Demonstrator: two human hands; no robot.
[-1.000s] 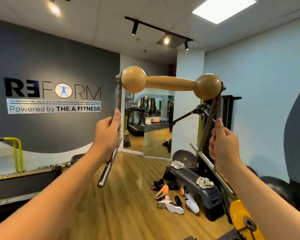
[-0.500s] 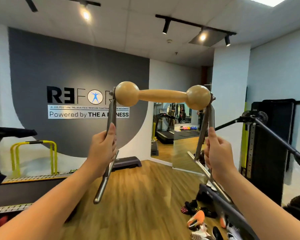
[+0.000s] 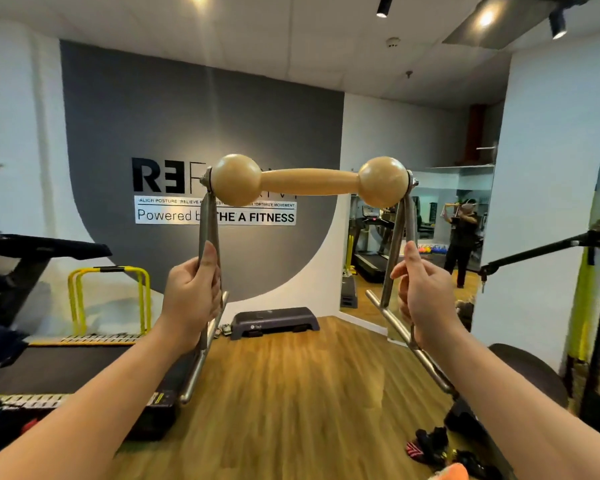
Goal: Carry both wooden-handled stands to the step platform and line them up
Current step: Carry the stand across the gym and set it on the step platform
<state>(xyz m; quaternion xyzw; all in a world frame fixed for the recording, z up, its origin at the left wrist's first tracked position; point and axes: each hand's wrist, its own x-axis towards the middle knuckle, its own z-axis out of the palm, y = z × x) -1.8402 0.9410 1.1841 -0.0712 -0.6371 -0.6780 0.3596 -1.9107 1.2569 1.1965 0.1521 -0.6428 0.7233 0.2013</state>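
Wooden plank floor [image 3: 291, 393], dark step platform [image 3: 274, 322] set against the far wall, treadmill [image 3: 66, 372] placed at left (yellow hurdles [image 3: 108, 299] behind it), shoes [image 3: 433, 445] scattered at lower right.

view is being swung left: the step platform [image 3: 274, 322] is now being brought to centre ahead, the yellow hurdles [image 3: 110, 299] and treadmill [image 3: 49, 368] are being revealed more fully, the shoes [image 3: 440, 448] are being pushed to the lower right corner.
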